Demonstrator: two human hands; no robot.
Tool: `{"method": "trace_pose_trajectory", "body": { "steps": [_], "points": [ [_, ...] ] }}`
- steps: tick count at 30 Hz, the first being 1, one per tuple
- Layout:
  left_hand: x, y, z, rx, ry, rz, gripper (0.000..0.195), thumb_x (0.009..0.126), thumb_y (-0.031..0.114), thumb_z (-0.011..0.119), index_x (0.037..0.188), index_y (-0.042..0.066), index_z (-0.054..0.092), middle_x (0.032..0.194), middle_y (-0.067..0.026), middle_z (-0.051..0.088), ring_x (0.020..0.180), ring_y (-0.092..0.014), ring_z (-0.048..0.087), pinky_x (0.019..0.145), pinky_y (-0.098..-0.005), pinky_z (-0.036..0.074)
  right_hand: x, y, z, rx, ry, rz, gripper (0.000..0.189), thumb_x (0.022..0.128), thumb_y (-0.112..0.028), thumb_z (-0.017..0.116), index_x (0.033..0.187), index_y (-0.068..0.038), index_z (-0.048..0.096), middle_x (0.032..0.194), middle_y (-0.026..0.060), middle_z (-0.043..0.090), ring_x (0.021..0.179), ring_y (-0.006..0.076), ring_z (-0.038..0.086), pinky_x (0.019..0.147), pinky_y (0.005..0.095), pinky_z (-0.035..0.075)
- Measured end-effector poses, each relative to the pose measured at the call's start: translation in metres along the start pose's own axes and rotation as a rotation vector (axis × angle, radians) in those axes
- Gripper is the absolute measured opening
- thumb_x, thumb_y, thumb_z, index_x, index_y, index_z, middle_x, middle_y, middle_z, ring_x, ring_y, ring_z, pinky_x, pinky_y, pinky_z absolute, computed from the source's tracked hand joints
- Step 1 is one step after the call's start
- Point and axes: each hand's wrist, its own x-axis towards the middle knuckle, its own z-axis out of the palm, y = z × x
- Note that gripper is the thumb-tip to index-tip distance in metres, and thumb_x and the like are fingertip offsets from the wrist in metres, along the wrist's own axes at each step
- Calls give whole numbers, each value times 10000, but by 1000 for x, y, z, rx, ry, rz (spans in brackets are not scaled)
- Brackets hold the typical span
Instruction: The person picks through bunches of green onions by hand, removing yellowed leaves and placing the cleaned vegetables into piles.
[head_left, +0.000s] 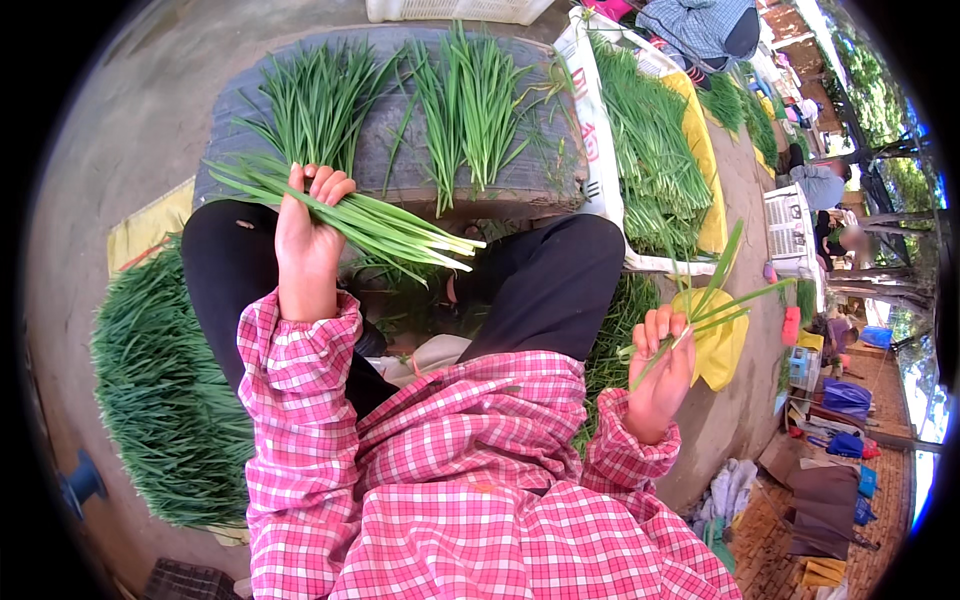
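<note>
My left hand (313, 217) grips a bunch of green leafy stalks, likely Chinese chives (382, 225), with pale stem ends pointing right above my lap. Out to the right, my right hand (660, 360) pinches a few loose blades (712, 311) that fan outward. Before my knees stands a low table with a dark grey cover (390, 161). One pile of chives (315, 105) lies on its left part, partly behind the held bunch. Another pile (472, 112) lies near the middle, its stem ends toward me.
A white plastic crate (598, 142) full of chives (652, 135) adjoins the table's right end. On the floor at left lies a large chive heap (169, 390); more greens (622, 337) lie beside my right thigh. A yellow sheet (712, 352) is beyond my right hand. Other people sit farther right.
</note>
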Motion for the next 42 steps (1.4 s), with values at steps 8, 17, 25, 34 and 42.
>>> {"method": "trace_pose_trajectory", "body": {
  "steps": [8,17,25,34,42],
  "points": [
    [-3,2,2,-53,22,-12,225,884,169,328,707,33,342,552,-9,231,487,-110,242,464,-228,283,5,57,17,-1324,-274,75,365,803,-263,496,998,38,427,922,160,496,831,237,496,715,302,399],
    [-1,-22,-10,-18,74,-61,223,879,178,341,713,30,353,554,-12,248,493,-118,254,479,-240,290,10,121,69,-292,-415,437,250,808,-114,516,1006,36,484,799,80,570,710,109,540,660,222,428],
    [-1,-18,-2,61,74,-25,216,868,154,360,684,40,351,543,-10,254,478,-112,244,480,-235,287,0,82,48,-422,-477,587,140,796,-102,521,866,18,543,686,30,542,642,75,494,601,191,385],
    [-15,0,22,-79,-92,2,161,859,104,365,722,20,351,564,-17,257,518,-118,266,513,-233,300,-2,19,-49,78,-59,124,79,824,-82,468,810,-12,433,668,28,428,625,98,393,608,223,338],
    [-17,-28,29,121,-178,-141,191,891,178,325,783,33,387,572,-18,282,490,-101,268,473,-218,292,14,37,9,-596,-142,-93,166,824,-74,452,946,13,523,980,119,499,921,162,467,837,268,342]
  ]
}}
